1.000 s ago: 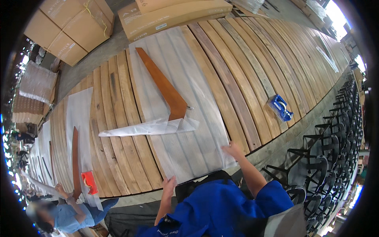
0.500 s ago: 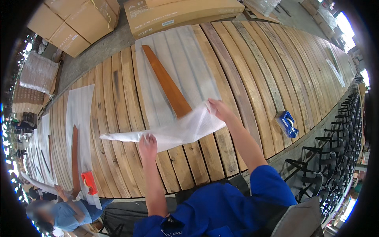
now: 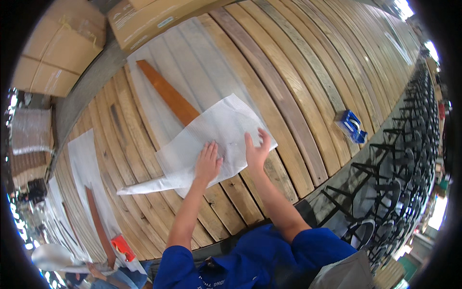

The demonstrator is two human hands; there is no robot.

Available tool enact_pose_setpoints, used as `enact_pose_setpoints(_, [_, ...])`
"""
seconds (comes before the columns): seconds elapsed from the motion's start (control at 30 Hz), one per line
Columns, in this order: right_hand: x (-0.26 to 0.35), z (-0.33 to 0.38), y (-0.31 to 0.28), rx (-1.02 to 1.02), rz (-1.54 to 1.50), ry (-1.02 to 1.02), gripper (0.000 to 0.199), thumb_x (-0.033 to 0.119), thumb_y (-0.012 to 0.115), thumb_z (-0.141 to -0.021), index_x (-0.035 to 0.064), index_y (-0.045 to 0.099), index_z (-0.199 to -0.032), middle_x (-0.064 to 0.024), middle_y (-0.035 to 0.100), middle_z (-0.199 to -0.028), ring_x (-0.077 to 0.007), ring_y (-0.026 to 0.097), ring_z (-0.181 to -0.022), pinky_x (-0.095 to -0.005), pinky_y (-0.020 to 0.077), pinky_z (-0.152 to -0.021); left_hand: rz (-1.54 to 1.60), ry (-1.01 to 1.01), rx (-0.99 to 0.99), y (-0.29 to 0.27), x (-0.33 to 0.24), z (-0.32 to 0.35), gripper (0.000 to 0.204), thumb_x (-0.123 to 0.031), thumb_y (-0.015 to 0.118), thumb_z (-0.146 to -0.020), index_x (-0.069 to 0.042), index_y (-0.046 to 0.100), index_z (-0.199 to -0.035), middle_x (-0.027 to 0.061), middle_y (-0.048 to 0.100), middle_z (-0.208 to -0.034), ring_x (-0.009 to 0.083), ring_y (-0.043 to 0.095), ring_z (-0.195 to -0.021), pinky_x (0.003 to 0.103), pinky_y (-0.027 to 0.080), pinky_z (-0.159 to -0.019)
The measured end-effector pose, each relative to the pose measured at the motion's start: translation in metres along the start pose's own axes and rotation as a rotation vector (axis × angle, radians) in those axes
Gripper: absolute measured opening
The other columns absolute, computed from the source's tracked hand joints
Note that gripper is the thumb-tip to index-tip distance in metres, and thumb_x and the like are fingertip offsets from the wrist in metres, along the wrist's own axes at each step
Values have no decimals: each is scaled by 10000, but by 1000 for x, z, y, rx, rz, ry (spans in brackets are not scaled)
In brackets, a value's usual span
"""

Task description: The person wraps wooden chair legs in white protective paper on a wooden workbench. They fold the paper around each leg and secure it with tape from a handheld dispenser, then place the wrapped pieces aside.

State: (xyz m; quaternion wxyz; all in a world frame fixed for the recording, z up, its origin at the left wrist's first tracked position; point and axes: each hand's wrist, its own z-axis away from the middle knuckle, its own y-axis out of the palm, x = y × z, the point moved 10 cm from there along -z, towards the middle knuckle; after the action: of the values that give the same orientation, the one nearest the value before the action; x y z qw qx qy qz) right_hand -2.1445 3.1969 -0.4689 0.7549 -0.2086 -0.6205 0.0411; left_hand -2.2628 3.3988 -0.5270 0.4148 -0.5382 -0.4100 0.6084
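Note:
A translucent white foam sheet (image 3: 211, 58) lies across the slatted wooden table, its near end folded up and over. On it rests a tapered brown wooden leg (image 3: 168, 94); the wide near end is hidden beneath the folded flap (image 3: 231, 120). My left hand (image 3: 208, 163) lies flat on the flap, fingers stretched out. At the flap's right side is my right hand (image 3: 257, 148), fingers apart and curved, touching or just above the foam. A narrow rolled edge of the sheet (image 3: 144, 187) sticks out to the left.
A blue tape dispenser (image 3: 351, 126) stands on the table at the right. To the left, another foam sheet (image 3: 84, 154) carries a brown wooden piece (image 3: 98, 221) beside a red tape dispenser (image 3: 123, 248), near a co-worker. Cartons (image 3: 144, 21) stand beyond; black metal frames (image 3: 385, 188) line the right.
The foam's near end has been laid over the leg's wide end. My left hand has moved right onto the flap; my right hand has released the corner and come lower. The view has turned.

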Motion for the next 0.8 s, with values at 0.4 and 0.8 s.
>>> enact_pose_setpoints(0.4, [-150, -48, -1, 189, -466, 574, 535, 126, 827, -818, -92, 594, -1246, -159, 704, -1102, -251, 703, -943, -365, 575, -818, -164, 294, 236, -32, -22, -124, 391, -366, 616, -956, -80, 640, -1221, 108, 608, -1319, 328, 497, -1313, 458, 366, -1107])
enact_pose_setpoints(0.8, [8, 28, 7, 832, -103, 181, 265, 161, 756, -904, 34, 730, -1136, -74, 720, -1115, -173, 664, -980, -323, 504, -895, -209, 377, 227, -17, -19, -135, 458, -385, 575, -951, -82, 621, -1291, 139, 601, -1346, 335, 513, -1299, 469, 324, -1164])
